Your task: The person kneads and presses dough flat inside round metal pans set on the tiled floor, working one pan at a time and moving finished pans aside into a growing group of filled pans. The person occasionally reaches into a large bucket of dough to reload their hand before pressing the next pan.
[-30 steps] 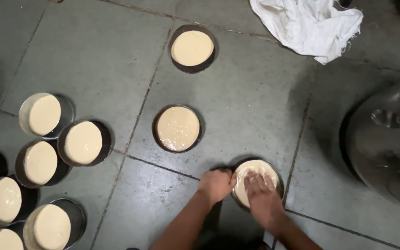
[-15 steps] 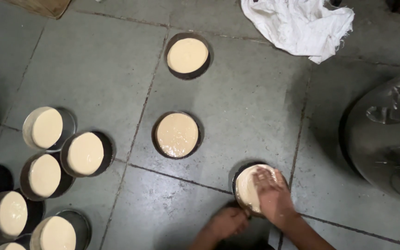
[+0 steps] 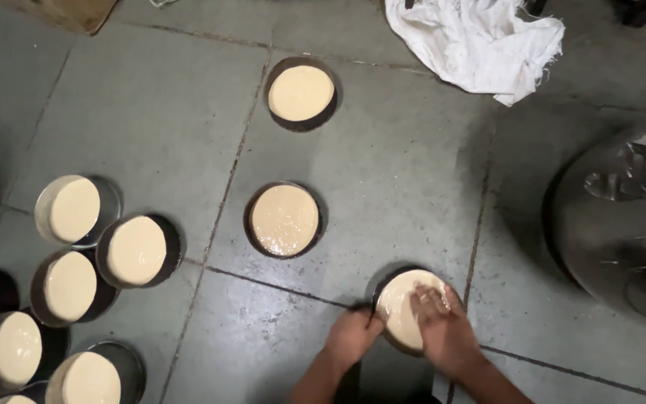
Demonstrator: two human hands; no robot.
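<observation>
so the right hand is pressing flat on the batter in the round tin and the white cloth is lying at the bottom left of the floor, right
Not quite. The white cloth lies at the top right of the floor, as the head view shows. The rest holds: the right hand presses flat on the batter in the round tin.
</observation>
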